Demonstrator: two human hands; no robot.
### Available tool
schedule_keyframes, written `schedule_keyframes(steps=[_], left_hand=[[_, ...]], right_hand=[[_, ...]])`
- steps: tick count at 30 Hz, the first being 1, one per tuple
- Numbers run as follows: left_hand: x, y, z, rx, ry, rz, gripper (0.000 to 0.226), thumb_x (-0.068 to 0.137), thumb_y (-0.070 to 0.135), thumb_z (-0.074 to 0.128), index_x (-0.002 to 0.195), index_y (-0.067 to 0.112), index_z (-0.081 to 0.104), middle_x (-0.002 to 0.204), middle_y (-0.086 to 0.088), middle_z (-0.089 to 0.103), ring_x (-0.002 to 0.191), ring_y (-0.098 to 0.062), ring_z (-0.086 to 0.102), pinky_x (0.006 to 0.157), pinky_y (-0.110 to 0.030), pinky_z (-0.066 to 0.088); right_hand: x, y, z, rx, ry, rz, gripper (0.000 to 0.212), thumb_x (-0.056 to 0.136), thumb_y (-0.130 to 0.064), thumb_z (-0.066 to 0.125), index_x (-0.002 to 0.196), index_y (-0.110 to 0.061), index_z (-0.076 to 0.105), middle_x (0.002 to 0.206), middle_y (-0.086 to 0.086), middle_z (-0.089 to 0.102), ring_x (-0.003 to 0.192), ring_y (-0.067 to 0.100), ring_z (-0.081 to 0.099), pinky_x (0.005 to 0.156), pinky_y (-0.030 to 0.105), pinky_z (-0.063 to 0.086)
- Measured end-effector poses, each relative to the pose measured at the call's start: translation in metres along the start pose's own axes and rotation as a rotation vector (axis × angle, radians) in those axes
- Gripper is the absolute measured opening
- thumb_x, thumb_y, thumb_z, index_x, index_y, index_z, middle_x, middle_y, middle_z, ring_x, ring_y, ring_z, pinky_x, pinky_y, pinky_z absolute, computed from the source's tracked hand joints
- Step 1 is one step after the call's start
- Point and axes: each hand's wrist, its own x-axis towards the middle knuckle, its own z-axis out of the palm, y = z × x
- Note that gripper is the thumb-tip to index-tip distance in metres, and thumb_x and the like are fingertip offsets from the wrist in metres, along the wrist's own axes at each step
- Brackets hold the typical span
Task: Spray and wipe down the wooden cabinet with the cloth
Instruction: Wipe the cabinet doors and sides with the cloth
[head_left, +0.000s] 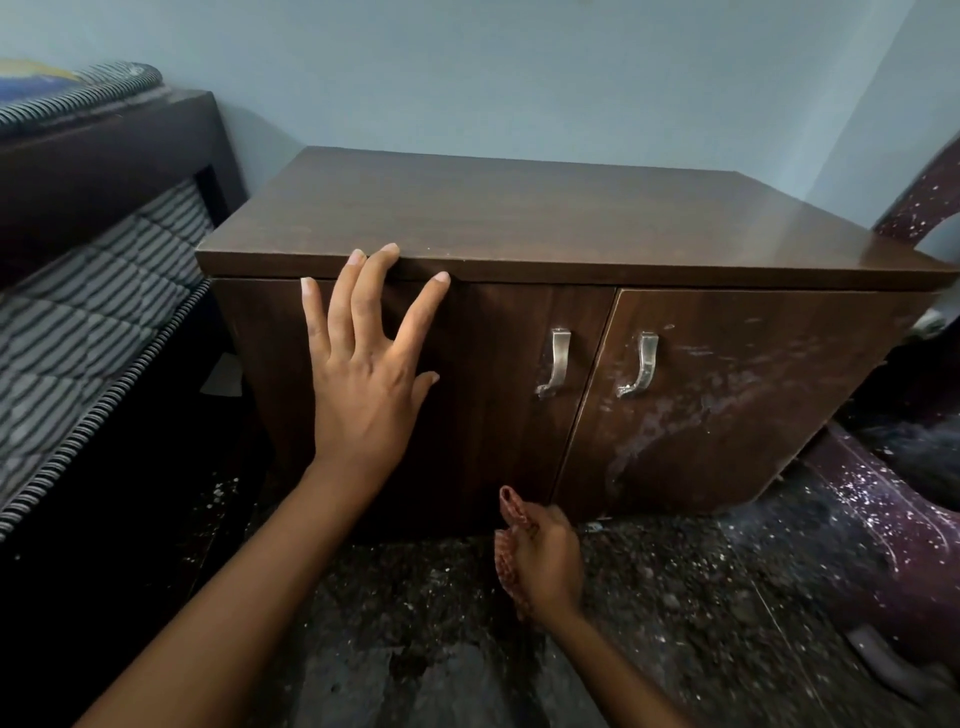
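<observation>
Wooden cabinet (519, 218), dark brown and low, stands on the speckled floor (675, 597) against a pale blue wall (519, 78), between a bed (104, 156) with a striped mattress (78, 338) on the left and a maroon plastic chair (893, 519) flecked with white on the right. Its two doors are closed, with a curved metal handle on each side of the centre seam (556, 364) (640, 366). The right door (727, 405) shows pale, smeared patches, while the left door (493, 415) looks darker and more even.

The left hand (363, 384) lies flat on the left door, fingers straight and spread apart, their tips reaching the front edge of the cabinet top. The right hand (548, 564) is low down near the bottom of the left door, just above the floor, its fingers curled round a reddish patterned cloth (511, 506), which sticks out above and beside the hand.
</observation>
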Motion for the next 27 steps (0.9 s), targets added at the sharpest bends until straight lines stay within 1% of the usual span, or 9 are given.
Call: schedule_keyframes(steps=[3,5,7,10,13,17,20,24,27], left_hand=[[0.0,-0.001,0.0,-0.007,0.008,0.001,0.103,0.055,0.025,0.088,0.143,0.028,0.034,0.148,-0.011,0.017,0.14,-0.031,0.017,0.113,-0.055,0.007],[0.0,0.0,-0.001,-0.01,0.01,-0.002,0.103,0.055,0.024,0.088,0.143,0.028,0.035,0.148,-0.012,0.018,0.14,-0.032,0.017,0.114,-0.055,0.007],[0.0,0.001,-0.001,-0.011,0.009,-0.006,0.102,0.055,0.022,0.088,0.143,0.027,0.035,0.149,-0.012,0.018,0.14,-0.032,0.017,0.114,-0.055,0.007],[0.0,0.001,-0.001,-0.013,0.004,-0.008,0.102,0.057,0.019,0.086,0.143,0.027,0.033,0.149,-0.012,0.017,0.141,-0.032,0.015,0.114,-0.055,0.007],[-0.001,0.0,-0.002,-0.006,0.002,0.005,0.102,0.057,0.019,0.086,0.144,0.027,0.032,0.149,-0.012,0.017,0.141,-0.031,0.015,0.114,-0.055,0.006],[0.0,-0.001,-0.002,0.003,-0.001,0.011,0.1,0.059,0.02,0.085,0.144,0.027,0.033,0.15,-0.012,0.017,0.141,-0.031,0.015,0.115,-0.054,0.006],[-0.001,-0.001,-0.001,0.006,0.003,0.006,0.094,0.065,0.018,0.08,0.145,0.027,0.032,0.151,-0.013,0.016,0.142,-0.032,0.014,0.115,-0.054,0.005],[-0.001,0.0,0.001,-0.009,0.046,-0.008,0.08,0.077,0.009,0.068,0.146,0.028,0.031,0.151,-0.012,0.016,0.142,-0.031,0.014,0.116,-0.053,0.005],[-0.001,-0.001,0.001,0.009,0.021,0.001,0.088,0.071,0.016,0.077,0.145,0.028,0.032,0.151,-0.012,0.016,0.142,-0.031,0.014,0.115,-0.053,0.005]], right_hand=[[-0.014,-0.052,-0.038,0.031,0.225,-0.314,0.033,0.08,-0.009,0.066,0.11,-0.024,0.066,0.095,-0.008,0.055,0.083,0.008,0.057,0.065,0.011,0.04],[-0.015,-0.094,-0.06,-0.03,0.442,-0.526,0.025,0.079,-0.012,0.067,0.104,-0.018,0.069,0.096,-0.004,0.058,0.082,0.006,0.055,0.065,0.008,0.038],[-0.005,-0.127,-0.068,-0.06,0.587,-0.633,0.02,0.081,-0.011,0.067,0.1,-0.013,0.071,0.096,0.003,0.061,0.085,0.012,0.058,0.07,0.01,0.038],[0.016,-0.152,-0.066,-0.089,0.681,-0.673,0.018,0.085,-0.011,0.063,0.102,-0.01,0.071,0.099,0.007,0.063,0.088,0.02,0.059,0.066,0.02,0.049],[0.03,-0.151,-0.055,-0.15,0.692,-0.598,0.021,0.088,-0.012,0.06,0.107,-0.012,0.069,0.105,0.008,0.063,0.093,0.022,0.059,0.065,0.027,0.053],[0.02,-0.136,-0.026,-0.268,0.578,-0.583,0.034,0.092,-0.011,0.056,0.126,-0.009,0.058,0.128,0.015,0.052,0.12,0.027,0.048,0.094,0.029,0.046],[0.013,-0.129,-0.018,-0.265,0.492,-0.61,0.038,0.098,-0.006,0.034,0.132,-0.006,0.051,0.142,0.018,0.035,0.134,0.031,0.034,0.106,0.034,0.038],[0.015,-0.122,-0.02,-0.296,0.395,-0.793,0.046,0.101,-0.009,0.016,0.127,-0.003,0.053,0.142,0.023,0.039,0.136,0.036,0.033,0.103,0.043,0.042],[0.016,-0.12,-0.022,-0.218,0.396,-0.655,0.038,0.099,-0.007,0.024,0.127,-0.003,0.049,0.147,0.021,0.032,0.134,0.035,0.036,0.099,0.044,0.045]])
